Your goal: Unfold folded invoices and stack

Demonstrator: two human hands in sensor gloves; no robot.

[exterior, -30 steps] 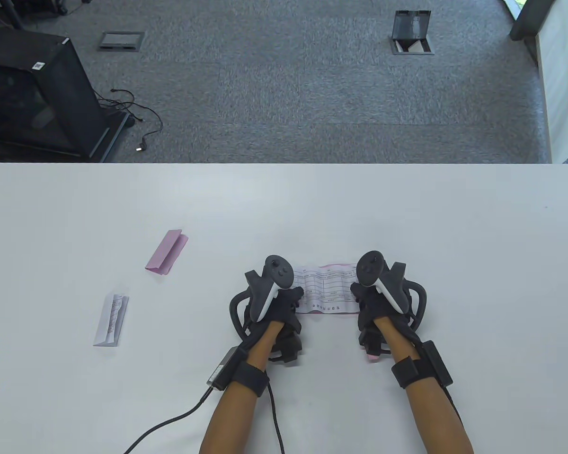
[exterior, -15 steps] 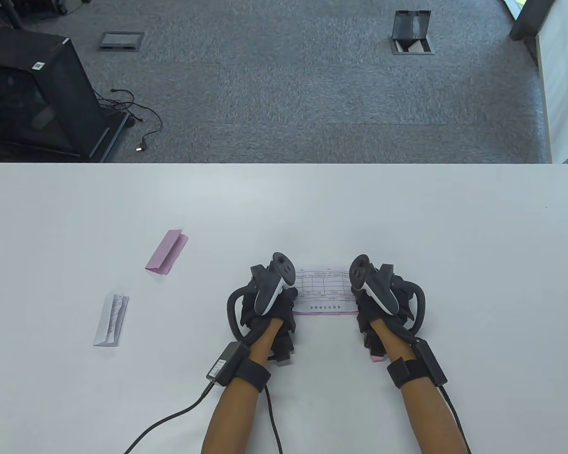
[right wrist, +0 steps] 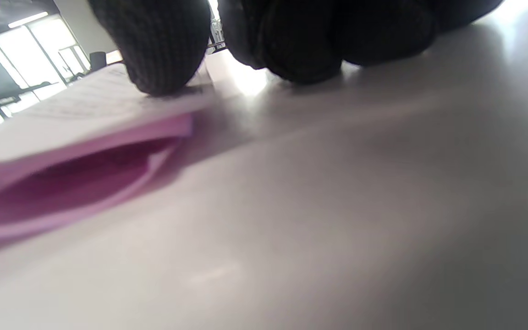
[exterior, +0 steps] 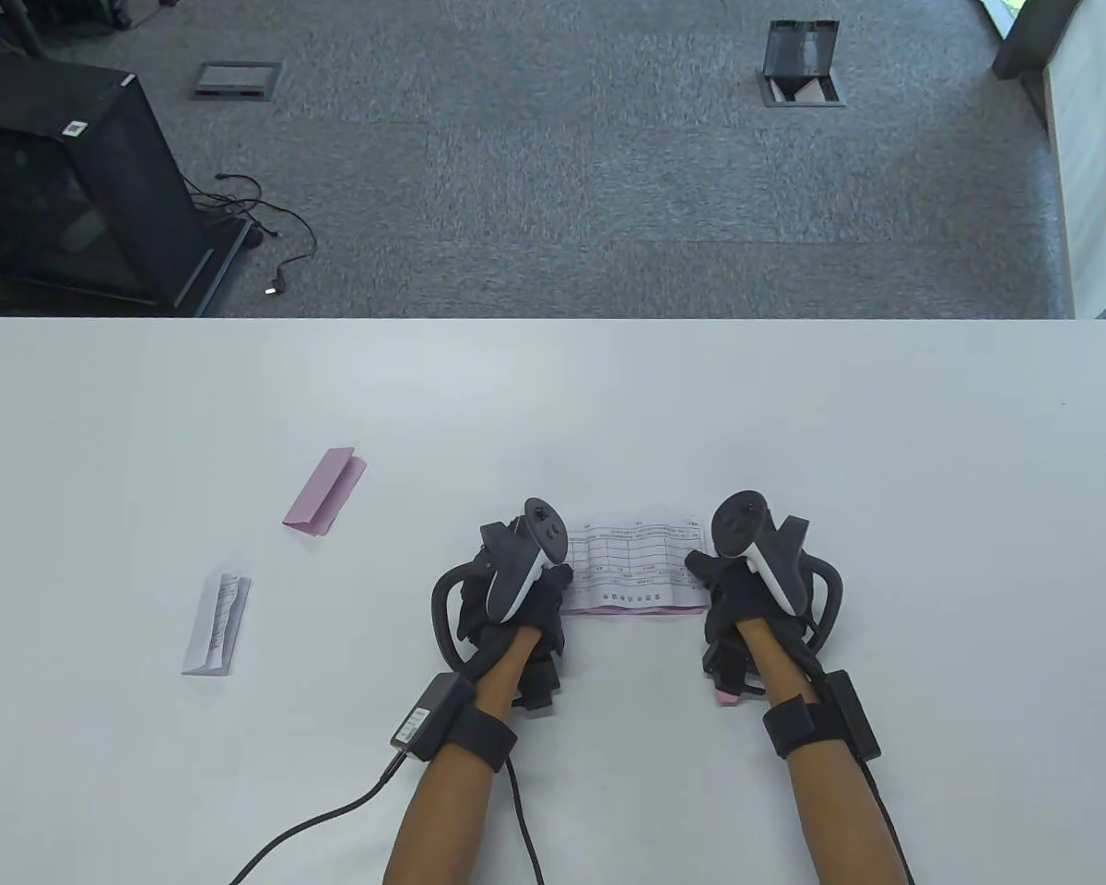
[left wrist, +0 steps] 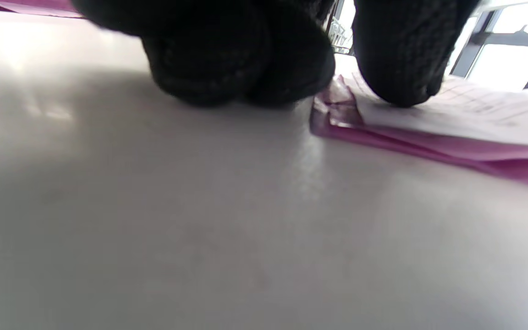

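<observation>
An unfolded white invoice with a printed table lies on pink sheets near the table's front middle. My left hand holds its left end, and my right hand holds its right end. In the left wrist view one fingertip presses on top of the invoice, while the others rest on the table beside it. In the right wrist view one fingertip presses on the invoice, whose edge stands slightly off the pink sheet below.
A folded pink invoice lies to the left of my hands. A folded white invoice lies further left and nearer the front. A black cable runs from my left wrist to the front edge of the white table.
My hands moved together half a second ago and have now spread apart again along the invoice, which lies wider and flatter. The folded invoices have not moved.
</observation>
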